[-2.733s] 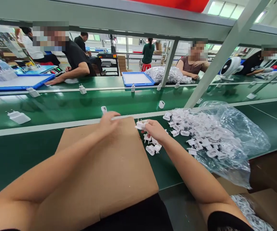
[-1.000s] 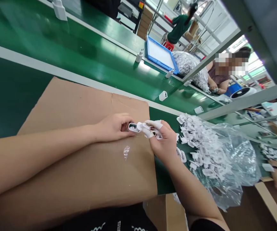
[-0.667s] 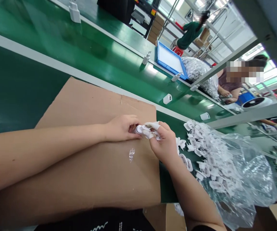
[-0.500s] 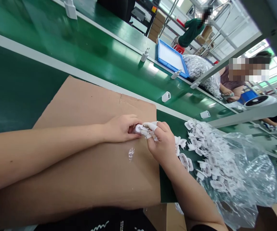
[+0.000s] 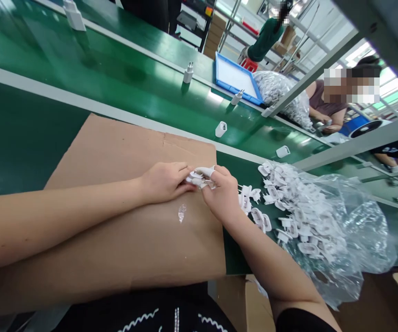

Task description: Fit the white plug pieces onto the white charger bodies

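Note:
Over the cardboard sheet (image 5: 129, 240) my two hands meet at a small white charger plug part (image 5: 194, 177). The fingers of my left hand (image 5: 164, 181) are closed around its left end and hide most of it. From the other side my right hand (image 5: 222, 191) pinches it, with white covers on the thumb and forefinger. Thin metal pins seem to show between the hands, but the details are too small to make out. Just right of my right hand lie loose white plug covers (image 5: 261, 219), and a scrap of clear film (image 5: 182, 213) rests on the cardboard below.
A heap of white plug covers (image 5: 299, 203) spills from a clear plastic bag (image 5: 368, 230) at right. Several white chargers (image 5: 221, 129) stand or lie along the green conveyor belt (image 5: 133, 78). Beyond it are a blue-rimmed tray (image 5: 236, 76) and a seated co-worker (image 5: 326, 106). A metal beam crosses the upper right.
The whole view has shifted slightly. Chargers on the belt have slid left relative to the blue tray. Both hands still grip the white part, and its rounded end at my left fingers is less visible.

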Demonstrator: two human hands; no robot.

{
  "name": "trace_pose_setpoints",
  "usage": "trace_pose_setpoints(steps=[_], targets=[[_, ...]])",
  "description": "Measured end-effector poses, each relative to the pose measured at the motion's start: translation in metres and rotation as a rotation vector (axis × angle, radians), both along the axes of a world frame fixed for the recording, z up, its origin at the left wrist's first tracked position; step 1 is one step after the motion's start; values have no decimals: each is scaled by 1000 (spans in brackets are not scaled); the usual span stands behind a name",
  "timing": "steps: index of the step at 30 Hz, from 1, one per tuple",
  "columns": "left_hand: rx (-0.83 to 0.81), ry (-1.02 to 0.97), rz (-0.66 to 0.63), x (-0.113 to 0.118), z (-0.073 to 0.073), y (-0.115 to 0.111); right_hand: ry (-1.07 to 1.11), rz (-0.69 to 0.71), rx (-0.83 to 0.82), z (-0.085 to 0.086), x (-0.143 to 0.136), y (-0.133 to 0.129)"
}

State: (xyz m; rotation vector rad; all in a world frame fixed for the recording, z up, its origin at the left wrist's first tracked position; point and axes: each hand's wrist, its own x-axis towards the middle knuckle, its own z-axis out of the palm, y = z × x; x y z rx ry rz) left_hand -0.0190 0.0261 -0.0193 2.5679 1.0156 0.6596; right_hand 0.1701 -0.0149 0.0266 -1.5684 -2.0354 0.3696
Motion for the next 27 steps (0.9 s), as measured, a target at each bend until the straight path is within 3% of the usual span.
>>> trace_pose_setpoints(steps=[5, 7, 10, 13, 15, 17, 20, 21, 23, 25, 27], targets=[[-200, -104, 28, 1, 11, 21, 1018, -198, -405, 0, 20, 4], [-257, -160, 166, 3, 19, 45, 1375, -315, -536, 7, 31, 7], [-237, -144, 424, 6, 29, 95, 1652, -420, -672, 16, 42, 10], [-192, -59, 594, 4, 32, 144, 1674, -413, -691, 17, 44, 9], [-232, -16, 654, 2, 33, 165, 1615, -361, -682, 16, 44, 8], [-245, 15, 714, 3, 33, 174, 1549, -335, -662, 14, 45, 7], [16, -69, 841, 16, 33, 168, 1473, -339, -579, 13, 47, 6], [126, -107, 824, 23, 33, 164, 1449, -331, -551, 13, 48, 7], [231, -113, 649, 40, 31, 159, 1417, -309, -513, 13, 49, 8], [165, -15, 442, 58, 28, 161, 1422, -314, -512, 14, 50, 10], [56, 83, 326, 72, 26, 170, 1468, -312, -565, 15, 51, 12]])
